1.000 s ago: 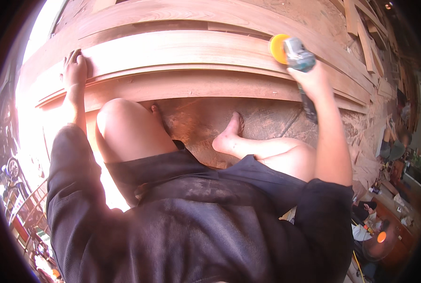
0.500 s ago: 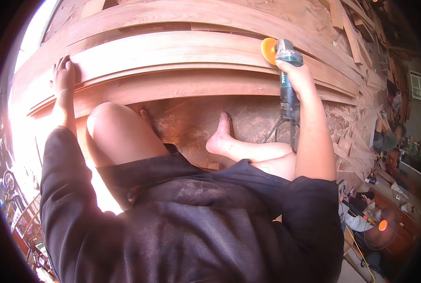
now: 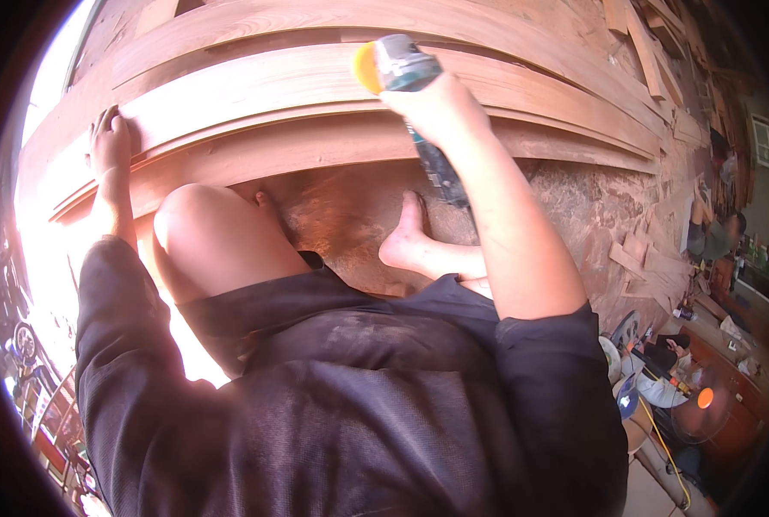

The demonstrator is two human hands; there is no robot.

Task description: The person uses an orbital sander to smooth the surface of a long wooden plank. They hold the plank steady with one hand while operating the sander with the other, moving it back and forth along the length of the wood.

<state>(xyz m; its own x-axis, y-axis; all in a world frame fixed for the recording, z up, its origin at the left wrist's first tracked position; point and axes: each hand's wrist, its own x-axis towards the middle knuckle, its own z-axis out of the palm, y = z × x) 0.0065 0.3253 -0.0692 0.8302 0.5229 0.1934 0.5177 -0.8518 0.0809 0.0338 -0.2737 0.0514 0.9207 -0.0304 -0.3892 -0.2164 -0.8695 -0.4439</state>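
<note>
Taking the whole view as a dial, the grinder (image 3: 442,172) sits at 12 o'clock, its teal and black body slanting so that the silver head points toward 11 and the black rear end toward 5. The right hand (image 3: 445,108) is closed around that body just behind the head, slightly blurred. The yellow disc (image 3: 366,68) on the head lies over the long pale plank (image 3: 247,90); whether it touches the wood cannot be told. At 10 o'clock the left hand (image 3: 111,142) rests on the wood near the plank's left end, in strong glare; whether its fingers grip or merely press, I cannot tell. A lower board (image 3: 333,142) shows along the plank's 6 o'clock side, and another board (image 3: 316,19) runs along its 12 o'clock side. A bare foot (image 3: 402,241) stands on the dusty floor (image 3: 333,207) just below centre. Wood scraps (image 3: 651,263) lie at 3 o'clock, and at 4 there is a fan (image 3: 705,398) with an orange hub, near a yellow cord (image 3: 664,448).
</note>
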